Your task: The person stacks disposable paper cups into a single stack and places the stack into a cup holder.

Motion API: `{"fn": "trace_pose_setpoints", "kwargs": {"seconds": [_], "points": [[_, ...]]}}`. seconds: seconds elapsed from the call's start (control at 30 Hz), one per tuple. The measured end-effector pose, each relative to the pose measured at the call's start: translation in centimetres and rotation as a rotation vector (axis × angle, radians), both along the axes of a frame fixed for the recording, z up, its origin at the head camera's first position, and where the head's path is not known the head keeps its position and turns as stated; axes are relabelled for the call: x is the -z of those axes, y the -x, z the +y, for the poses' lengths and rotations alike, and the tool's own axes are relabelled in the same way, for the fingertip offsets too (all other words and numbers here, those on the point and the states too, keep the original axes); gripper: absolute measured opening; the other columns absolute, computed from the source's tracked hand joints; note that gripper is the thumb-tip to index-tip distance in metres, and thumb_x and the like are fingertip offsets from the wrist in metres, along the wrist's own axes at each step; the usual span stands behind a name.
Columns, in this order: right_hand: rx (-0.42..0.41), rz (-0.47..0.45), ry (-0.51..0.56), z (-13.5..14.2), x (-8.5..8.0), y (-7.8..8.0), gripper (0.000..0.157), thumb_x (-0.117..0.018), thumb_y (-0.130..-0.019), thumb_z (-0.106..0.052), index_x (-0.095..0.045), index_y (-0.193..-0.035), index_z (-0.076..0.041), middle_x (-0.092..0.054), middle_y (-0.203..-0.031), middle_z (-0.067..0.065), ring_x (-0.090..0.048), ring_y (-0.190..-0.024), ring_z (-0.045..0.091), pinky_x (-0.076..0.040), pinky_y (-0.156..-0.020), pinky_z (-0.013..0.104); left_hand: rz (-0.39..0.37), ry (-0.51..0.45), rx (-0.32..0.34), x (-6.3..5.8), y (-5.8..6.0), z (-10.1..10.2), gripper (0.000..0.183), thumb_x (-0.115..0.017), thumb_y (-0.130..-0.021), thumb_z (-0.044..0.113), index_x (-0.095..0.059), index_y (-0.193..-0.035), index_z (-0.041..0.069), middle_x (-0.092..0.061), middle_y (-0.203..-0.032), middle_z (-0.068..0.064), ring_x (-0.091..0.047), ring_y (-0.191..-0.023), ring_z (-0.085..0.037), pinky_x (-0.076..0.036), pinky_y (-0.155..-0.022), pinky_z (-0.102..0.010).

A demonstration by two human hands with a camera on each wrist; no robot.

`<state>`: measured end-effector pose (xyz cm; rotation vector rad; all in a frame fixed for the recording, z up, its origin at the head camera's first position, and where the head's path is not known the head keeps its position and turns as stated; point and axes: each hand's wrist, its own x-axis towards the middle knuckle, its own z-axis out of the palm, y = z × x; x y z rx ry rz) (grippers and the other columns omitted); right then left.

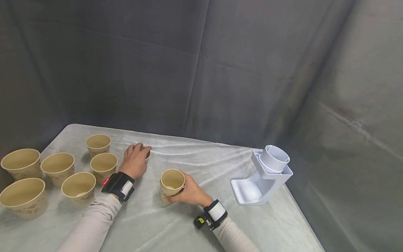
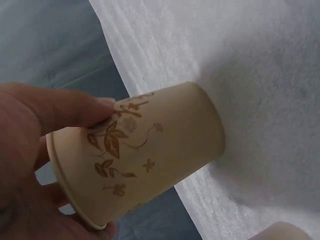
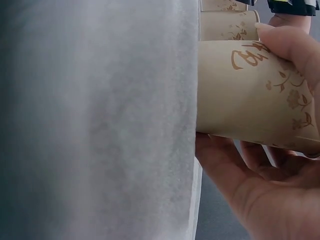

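Note:
My left hand (image 1: 133, 162) grips a beige paper cup (image 2: 150, 145) near its rim, the thumb on one side and fingers on the other. Brown leaf and flower prints run around this cup, and its base is close over the white cloth in the left wrist view. From above, the hand covers most of it. My right hand (image 1: 191, 190) holds a small nested stack of matching paper cups (image 1: 172, 179), thumb and fingers around the side. Several rims show one under another in the head view. The right wrist view shows the printed outer cup (image 3: 240, 90) between thumb and fingers.
On the left stand several more beige paper cups, such as a small one (image 1: 98, 143) at the back and a wide one (image 1: 28, 206) in front. A white plastic stand (image 1: 248, 190) with a round ring piece (image 1: 274, 159) is on the right. Grey curtains hang behind.

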<state>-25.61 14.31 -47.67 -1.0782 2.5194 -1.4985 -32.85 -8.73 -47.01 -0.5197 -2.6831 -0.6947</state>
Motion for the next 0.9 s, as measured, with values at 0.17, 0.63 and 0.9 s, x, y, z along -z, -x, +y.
{"fn": "trace_pose_setpoints", "kwargs": {"seconds": [0.17, 0.63, 0.9], "points": [[-0.012, -0.001, 0.001, 0.0, 0.0, 0.1, 0.071, -0.081, -0.060, -0.006, -0.049, -0.124, -0.006, -0.060, -0.111, 0.017, -0.058, -0.101, 0.031, -0.046, -0.090, 0.042, -0.002, 0.017, 0.002, -0.6, -0.2, -0.2, 0.052, -0.063, -0.075, 0.007, -0.052, -0.125, 0.002, -0.043, -0.126, -0.029, -0.034, -0.116, -0.051, -0.028, -0.096, -0.063], [-0.017, -0.030, 0.003, -0.1, -0.3, -0.1, 0.072, -0.080, -0.059, -0.003, -0.048, -0.123, -0.002, -0.059, -0.111, 0.021, -0.056, -0.102, 0.035, -0.045, -0.091, 0.044, -0.018, -0.152, 0.024, -0.8, 0.6, -1.0, 0.050, -0.066, -0.074, 0.017, -0.055, -0.120, 0.001, -0.047, -0.117, -0.029, -0.040, -0.109, -0.049, -0.036, -0.090, -0.060], [-0.029, -0.024, 0.002, 0.1, -0.1, 0.1, 0.073, -0.081, -0.059, -0.006, -0.047, -0.124, -0.005, -0.059, -0.112, 0.017, -0.057, -0.102, 0.032, -0.045, -0.091, 0.043, 0.036, -0.242, 0.002, -2.1, 0.3, -1.0, 0.052, -0.072, -0.070, 0.023, -0.058, -0.117, 0.004, -0.047, -0.111, -0.024, -0.043, -0.102, -0.043, -0.042, -0.082, -0.053]]}}
